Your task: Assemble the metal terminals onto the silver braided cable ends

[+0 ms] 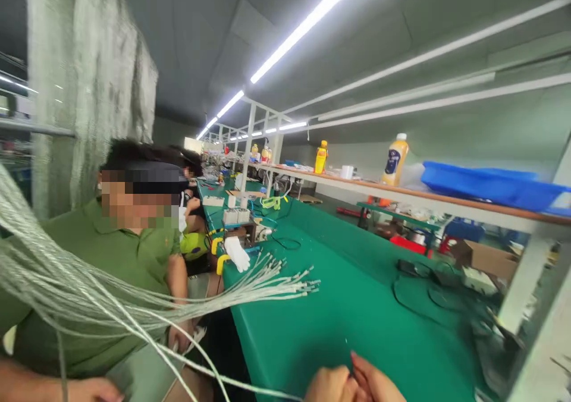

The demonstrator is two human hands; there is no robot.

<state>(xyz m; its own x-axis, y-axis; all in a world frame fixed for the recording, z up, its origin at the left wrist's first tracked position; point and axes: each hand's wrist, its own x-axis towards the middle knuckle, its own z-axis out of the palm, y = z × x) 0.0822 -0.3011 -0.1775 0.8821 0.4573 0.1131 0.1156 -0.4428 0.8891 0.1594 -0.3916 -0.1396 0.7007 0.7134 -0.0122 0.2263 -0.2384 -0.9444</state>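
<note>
**Limp cable bundle fanned across the green bench**

At seven o'clock, the left hand (pixel 91 390) is caught at the frame's lower edge; its fingers are cut off, so their state cannot be told. A bundle of thin white cables (pixel 134 307) is swept in from nine o'clock, with a co-worker's hand (pixel 181 336) seen beneath it. A white glove (pixel 237 254) is laid nearby. The metal-tipped ends (pixel 297 286) are fanned out on the green workbench (pixel 352 324), just below centre. The strands look light and floppy, so they are best taken near those tips. At six o'clock, the right hand (pixel 332 387) is shown with fingers closed; any grip on a strand cannot be made out. A blue tray (pixel 486 185) is shelved at three o'clock.
</note>
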